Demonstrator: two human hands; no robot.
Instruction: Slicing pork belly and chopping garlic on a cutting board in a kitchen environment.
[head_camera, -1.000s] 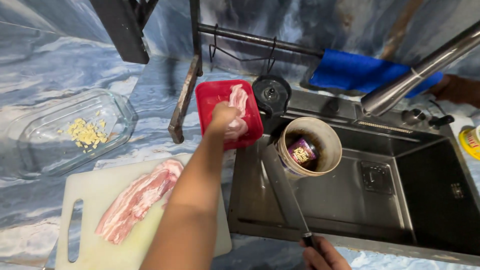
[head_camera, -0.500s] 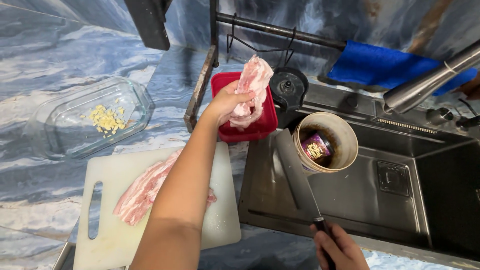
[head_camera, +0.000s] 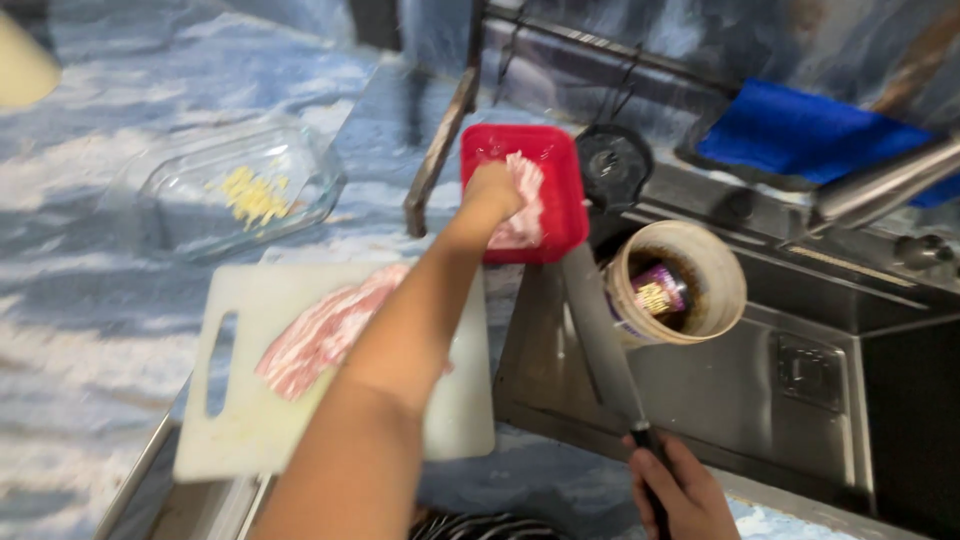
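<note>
The tray (head_camera: 560, 175) is red, the meat (head_camera: 320, 335) pink with white streaks, and the board (head_camera: 250, 420) white. The cloth (head_camera: 800, 135) is bright blue; the counter (head_camera: 80, 270) is marbled blue and white.

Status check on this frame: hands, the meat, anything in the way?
Left hand on the meat piece in the red tray. Right hand grips the knife over the sink. Nothing blocking.
</note>
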